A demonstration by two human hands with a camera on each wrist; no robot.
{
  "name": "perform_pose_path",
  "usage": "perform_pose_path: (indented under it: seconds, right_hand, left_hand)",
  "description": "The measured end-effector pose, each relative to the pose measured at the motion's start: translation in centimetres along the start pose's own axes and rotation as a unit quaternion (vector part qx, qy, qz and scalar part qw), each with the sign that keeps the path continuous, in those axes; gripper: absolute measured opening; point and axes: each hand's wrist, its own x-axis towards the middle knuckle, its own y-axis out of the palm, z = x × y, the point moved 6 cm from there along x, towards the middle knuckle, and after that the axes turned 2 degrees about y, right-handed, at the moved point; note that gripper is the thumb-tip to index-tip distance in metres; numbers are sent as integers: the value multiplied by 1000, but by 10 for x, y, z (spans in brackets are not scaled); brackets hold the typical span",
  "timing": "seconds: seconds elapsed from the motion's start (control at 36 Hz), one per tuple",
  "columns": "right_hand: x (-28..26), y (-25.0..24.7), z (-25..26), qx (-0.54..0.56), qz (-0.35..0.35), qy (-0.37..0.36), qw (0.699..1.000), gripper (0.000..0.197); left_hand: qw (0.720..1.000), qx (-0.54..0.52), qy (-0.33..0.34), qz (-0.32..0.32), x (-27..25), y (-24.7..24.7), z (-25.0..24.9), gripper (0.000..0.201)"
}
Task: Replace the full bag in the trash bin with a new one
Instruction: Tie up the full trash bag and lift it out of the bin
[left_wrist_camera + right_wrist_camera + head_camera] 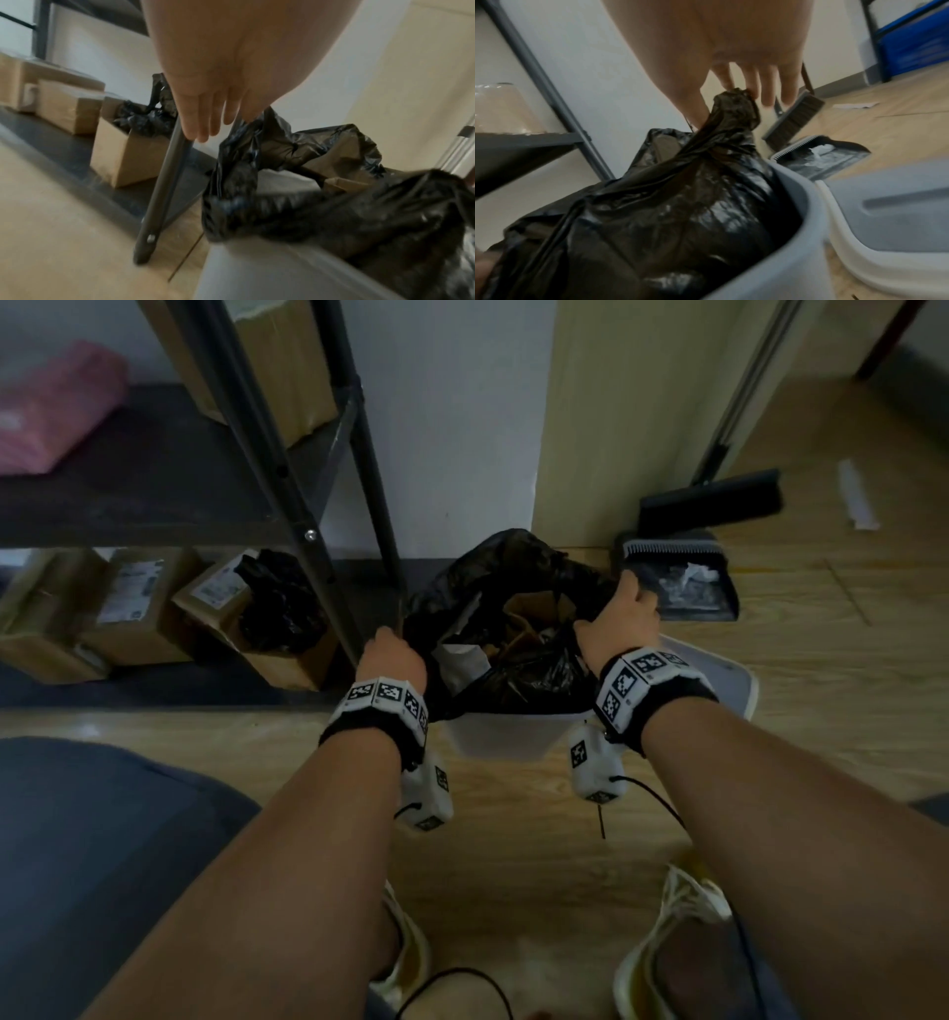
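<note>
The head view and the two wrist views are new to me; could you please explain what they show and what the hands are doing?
No machine here: a person works bare-handed, with patterned bands and small cameras strapped to both wrists. The large picture comes from a head camera looking down at both arms; the other two look along each hand. A black bin bag sits in a pale bin on the wooden floor, with cardboard and paper inside. The left hand grips the bag's rim on one side; the right hand pinches a bunched bit on the other. The lid lies beside the bin, a dustpan and brush are beyond, and boxes sit under a dark shelf.
</note>
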Motion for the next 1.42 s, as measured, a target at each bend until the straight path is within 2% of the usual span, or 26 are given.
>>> perform_pose_path:
  seconds: [0.06,0.11,0.17,0.25,0.33,0.39,0.44,0.61,0.67,0.75,0.83,1.0,1.08,1.17,1.31,1.42]
  right_hand:
    - [1,5,-7,29,34,18,999,76]
    - [0,9,-11,54,65,33,996,73]
    - [-2,10,-12,63,81,38,994,67]
    - [-4,11,-9,44,91,32,994,56]
    - [-6,10,-3,14,80,16,997,42]
    - [-8,8,0,29,70,13,997,39]
    - [-9,8,3,29,70,2,997,39]
    - [-15,-1,11,66,66,-41,995,42]
    - [-15,-5,14,76,59,-49,994,42]
    - [-15,-11,18,78,58,-54,994,43]
    - [-18,-16,22,74,55,-65,994,40]
    - [-29,-19,29,-1,78,-85,993,31]
    - [-33,-16,27,-31,83,-83,993,30]
    - [-33,-14,22,-38,86,-74,993,30]
    - [-28,-12,17,19,73,-56,996,31]
    - [-24,-10,16,59,31,-41,997,34]
  left_hand:
    - [999,-31,-32,5,-3,5,7,34]
    - [997,-45,-47,47,-14,10,7,32]
    - [995,22,-40,84,-21,15,6,32]
    - [996,2,-47,76,-16,19,2,37]
    - [993,-34,-46,99,-21,23,0,33]
    - [994,-77,-60,53,-18,17,5,28]
    - [999,-27,-32,23,-10,14,6,24]
    - [996,-58,20,-63,-7,2,-2,14]
    - [993,-70,50,-77,-9,-3,-11,16]
    - [988,-91,107,-66,-15,-2,-26,23]
    - [982,-102,149,-44,-24,4,-40,20]
    - [977,-95,190,24,-41,20,-57,23]
    - [980,-96,174,11,-41,20,-54,24]
    - [985,-84,144,-40,-37,13,-44,28]
    - [994,-27,65,-79,-34,9,-18,44]
    - [995,-9,-6,-101,-38,14,3,38]
